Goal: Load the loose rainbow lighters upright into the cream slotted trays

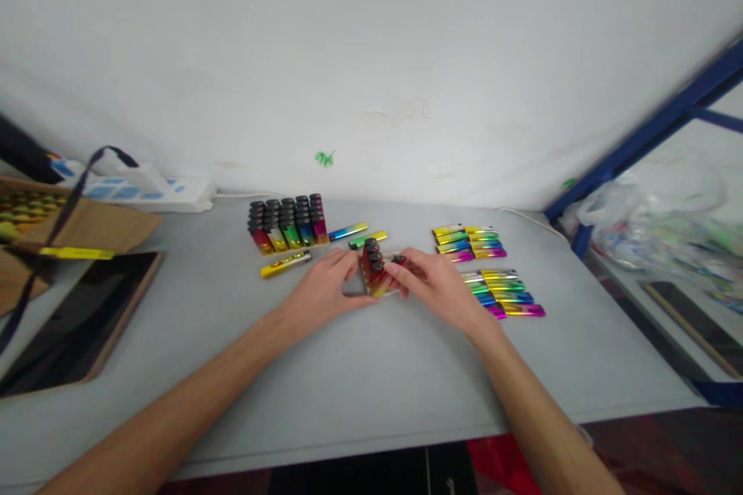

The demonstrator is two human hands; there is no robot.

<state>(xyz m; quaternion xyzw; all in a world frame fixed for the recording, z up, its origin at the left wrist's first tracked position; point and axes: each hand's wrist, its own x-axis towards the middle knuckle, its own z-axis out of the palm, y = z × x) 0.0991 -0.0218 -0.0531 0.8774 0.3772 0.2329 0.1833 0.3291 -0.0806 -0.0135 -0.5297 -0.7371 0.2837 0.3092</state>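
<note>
At the middle of the table stands a small tray [395, 293] holding several upright red lighters [372, 263] with black tops. My left hand [330, 282] grips the tray's left side, thumb along the front edge and fingers behind. My right hand [435, 282] pinches a black-topped lighter [398, 259], which leans at a slant over the tray's right part; its lower end is partly hidden. Just behind my left hand lie a blue-yellow lighter [348, 231] and a green-yellow lighter [368, 240]. Left of that hand lies a yellow lighter [285, 264].
A full block of upright lighters [287, 224] stands back left. Rows of shiny lighters [469, 242] lie on the right, with another group [504, 294] nearer. On the left are a dark tablet-like panel [81, 317], an open carton [98, 224] and a power strip [191, 192].
</note>
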